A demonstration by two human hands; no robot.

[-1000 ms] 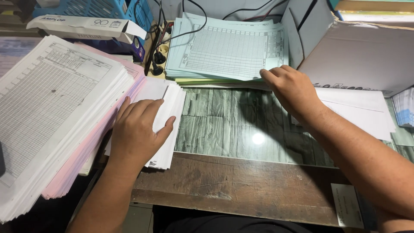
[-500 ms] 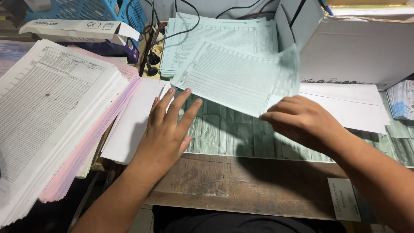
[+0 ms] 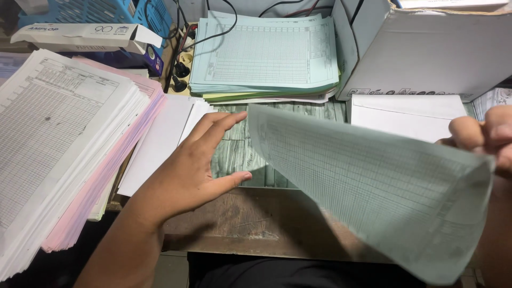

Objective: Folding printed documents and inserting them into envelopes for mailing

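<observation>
At right of frame, the right hand (image 3: 488, 138) pinches a green ledger sheet (image 3: 373, 186) lifted off the desk (image 3: 250, 218); the left hand (image 3: 200, 160), fingers spread and empty, waits to receive its free edge.

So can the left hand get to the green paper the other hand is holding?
Probably yes. The left hand is open and holds nothing, and the near edge of the green sheet, pinched by the right hand, hangs just beside its fingertips with nothing between them.

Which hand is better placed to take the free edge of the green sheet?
The left hand, probably. It is open and empty, with its fingertips close to the near edge of the green sheet. The right hand already pinches the sheet's far corner.
</observation>
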